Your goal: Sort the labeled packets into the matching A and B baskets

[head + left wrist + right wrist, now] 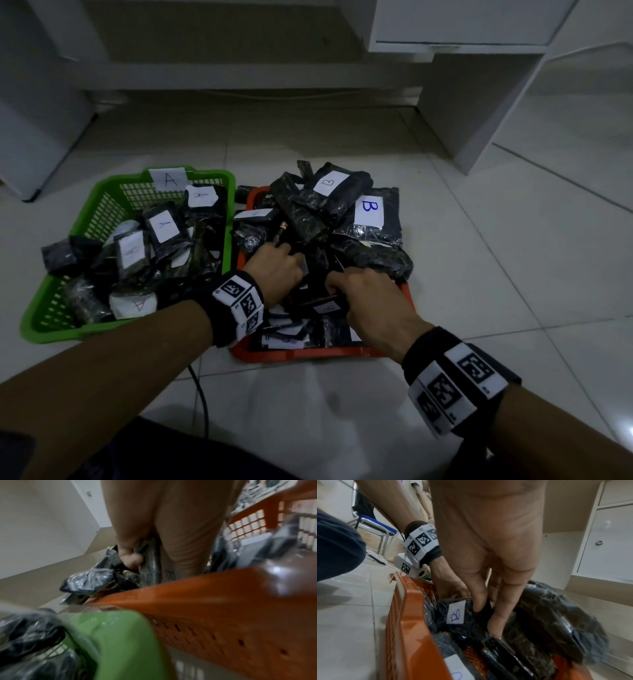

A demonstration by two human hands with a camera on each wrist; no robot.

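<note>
A: Two baskets on the floor (479,274), side walls touching. Green basket (102,192) on the left, tagged A on its far rim. Orange basket (308,354) on the right.

B: Room around them?

A: Bare tile to the right of the orange basket and in front of it. White cabinets (462,27) stand well beyond. A black cable (202,394) runs along the floor near the orange basket's front-left corner.

B: Packets?

A: Black packets (373,219) piled above the orange rim, several overhanging its far and right edges. Two B labels read plainly in the head view; the right wrist view shows another B label (455,614) and part of one more at the bottom. In the green basket, four A labels legible on packets (163,226), plus the rim tag. One packet hangs over the green basket's left edge. Total count impossible; too many overlap.

B: Hands?

A: Both are down in the orange pile, close together, near its middle. Left hand (274,267): fingers curl into the packets, and the left wrist view shows the thumb pressed against a dark packet (150,561), gripping it. Right hand (373,301): right wrist view shows fingers (496,623) extended down, tips pushed between packets just beside the B-labelled one. Nothing visibly clasped.
</note>
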